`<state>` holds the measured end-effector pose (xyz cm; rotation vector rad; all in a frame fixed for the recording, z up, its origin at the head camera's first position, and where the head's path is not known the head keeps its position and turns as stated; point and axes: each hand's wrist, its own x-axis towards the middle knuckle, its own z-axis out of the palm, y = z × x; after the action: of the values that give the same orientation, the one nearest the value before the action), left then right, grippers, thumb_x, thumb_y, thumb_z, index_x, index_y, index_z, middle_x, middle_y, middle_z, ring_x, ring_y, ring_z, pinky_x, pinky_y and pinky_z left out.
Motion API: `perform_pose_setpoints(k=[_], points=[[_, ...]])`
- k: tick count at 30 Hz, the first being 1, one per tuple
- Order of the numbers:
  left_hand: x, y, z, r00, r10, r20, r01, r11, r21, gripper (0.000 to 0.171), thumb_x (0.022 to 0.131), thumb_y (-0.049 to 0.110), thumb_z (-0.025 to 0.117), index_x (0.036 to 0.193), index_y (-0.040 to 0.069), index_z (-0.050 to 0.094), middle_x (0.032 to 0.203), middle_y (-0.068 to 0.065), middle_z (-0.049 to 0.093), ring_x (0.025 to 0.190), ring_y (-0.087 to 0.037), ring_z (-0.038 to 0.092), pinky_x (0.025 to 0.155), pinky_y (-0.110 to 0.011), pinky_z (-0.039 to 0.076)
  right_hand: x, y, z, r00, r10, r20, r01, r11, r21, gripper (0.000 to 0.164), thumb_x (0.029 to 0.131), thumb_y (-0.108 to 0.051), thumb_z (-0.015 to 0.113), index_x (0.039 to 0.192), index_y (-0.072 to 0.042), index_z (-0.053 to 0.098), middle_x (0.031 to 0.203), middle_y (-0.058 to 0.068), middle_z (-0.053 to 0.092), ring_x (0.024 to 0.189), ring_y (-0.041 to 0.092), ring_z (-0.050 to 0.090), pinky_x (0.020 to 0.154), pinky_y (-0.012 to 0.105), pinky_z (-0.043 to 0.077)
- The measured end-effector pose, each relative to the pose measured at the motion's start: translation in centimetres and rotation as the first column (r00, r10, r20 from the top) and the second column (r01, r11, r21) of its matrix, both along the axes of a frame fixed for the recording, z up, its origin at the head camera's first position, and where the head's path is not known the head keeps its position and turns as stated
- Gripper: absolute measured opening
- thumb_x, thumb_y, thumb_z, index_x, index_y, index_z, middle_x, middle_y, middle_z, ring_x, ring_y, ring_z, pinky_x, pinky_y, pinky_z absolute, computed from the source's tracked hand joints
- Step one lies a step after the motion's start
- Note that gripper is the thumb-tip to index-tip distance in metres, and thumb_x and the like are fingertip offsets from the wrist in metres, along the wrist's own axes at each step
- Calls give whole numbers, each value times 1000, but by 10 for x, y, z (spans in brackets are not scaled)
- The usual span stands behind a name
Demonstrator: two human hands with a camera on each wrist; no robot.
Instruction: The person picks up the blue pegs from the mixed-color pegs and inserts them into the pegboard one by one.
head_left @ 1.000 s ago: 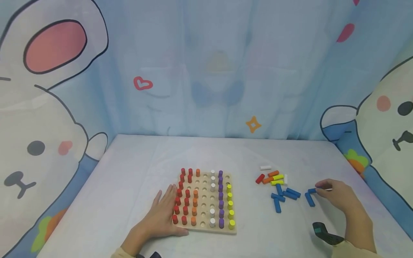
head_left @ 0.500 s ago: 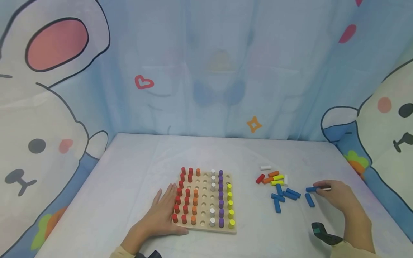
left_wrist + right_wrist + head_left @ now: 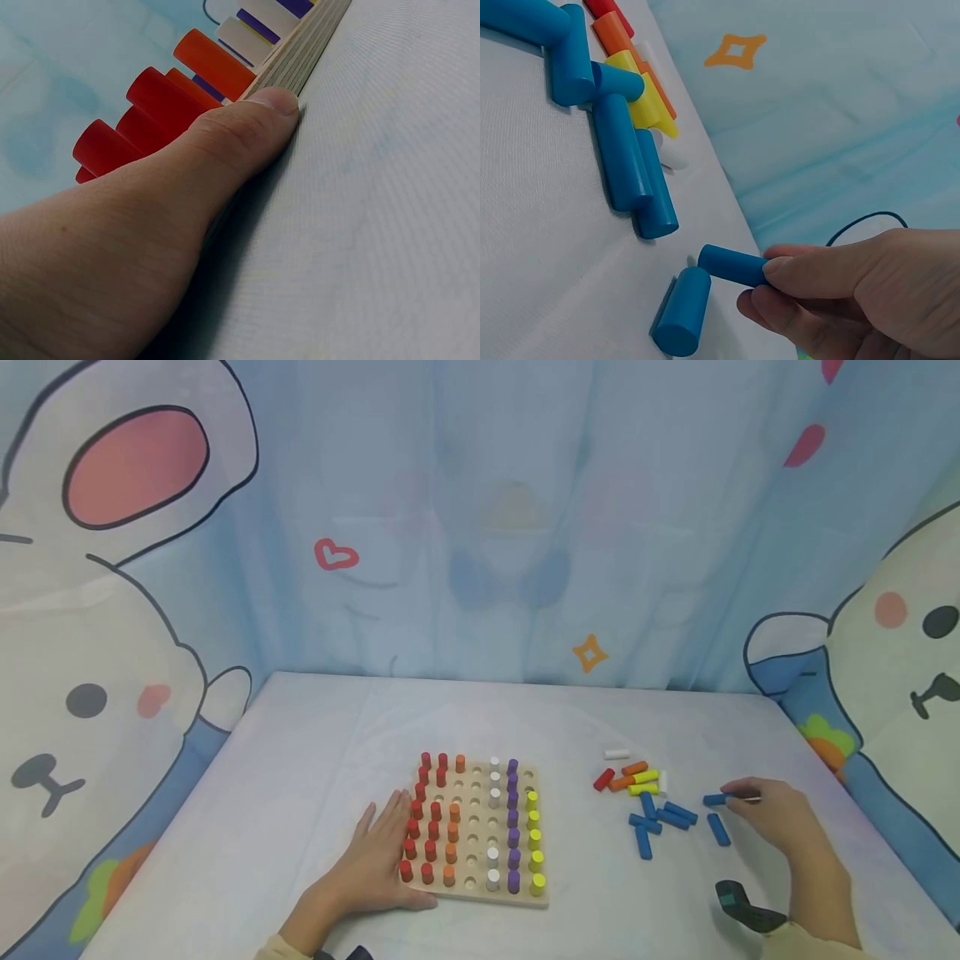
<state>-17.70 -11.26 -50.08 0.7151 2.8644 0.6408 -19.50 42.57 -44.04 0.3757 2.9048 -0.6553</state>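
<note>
In the head view, a wooden pegboard (image 3: 517, 900) holds upright red, orange, white, purple and yellow pegs, with some bare holes among them. My left hand (image 3: 367, 868) lies along its left side with the fingers straight. The thumb rests against the board's front edge (image 3: 289, 71), plain in the left wrist view. To the right, my right hand (image 3: 780, 818) pinches one end of a blue peg (image 3: 731, 265) between thumb and fingers. Another blue peg (image 3: 682, 311) lies on the cloth just under it.
Left of my right hand lie several loose blue pegs (image 3: 680, 814). Behind them are yellow pegs (image 3: 645, 788), orange pegs (image 3: 622, 782), a red peg (image 3: 603, 778) and white pegs (image 3: 617, 754). A patterned curtain (image 3: 517, 527) hangs behind the white tabletop (image 3: 337, 727).
My right hand has shifted slightly left with the blue peg, and more of the peg's length shows past the fingertips. The left hand keeps its place on the board.
</note>
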Motion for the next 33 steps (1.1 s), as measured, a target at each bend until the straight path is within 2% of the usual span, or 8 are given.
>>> perform_pose_setpoints(k=[11, 20, 33], points=[[-1, 0, -2, 1000, -4, -15, 4, 1000, 7, 134, 58, 86, 59, 153, 5, 8, 161, -8, 11, 149, -23, 5, 118, -54, 0, -1, -16, 0, 995, -48, -89, 49, 999, 2, 34, 92, -15, 59, 119, 4, 59, 117, 32, 57, 103, 47, 52, 79, 54, 50], [-1, 0, -3, 1000, -4, -17, 4, 1000, 10, 135, 58, 85, 60, 153, 5, 8, 161, -9, 11, 149, -24, 5, 118, -54, 0, -2, -30, -1, 981, -83, -173, 86, 996, 5, 35, 93, -16, 59, 121, 3, 57, 118, 33, 56, 106, 48, 51, 85, 57, 49], [0, -1, -3, 1000, -4, -17, 4, 1000, 7, 134, 58, 85, 60, 153, 5, 8, 161, -9, 12, 149, -24, 5, 118, -54, 1, -2, -34, 2, 983, -82, -164, 83, 997, -4, 34, 93, -16, 58, 121, 4, 58, 118, 33, 56, 107, 48, 51, 85, 57, 50]])
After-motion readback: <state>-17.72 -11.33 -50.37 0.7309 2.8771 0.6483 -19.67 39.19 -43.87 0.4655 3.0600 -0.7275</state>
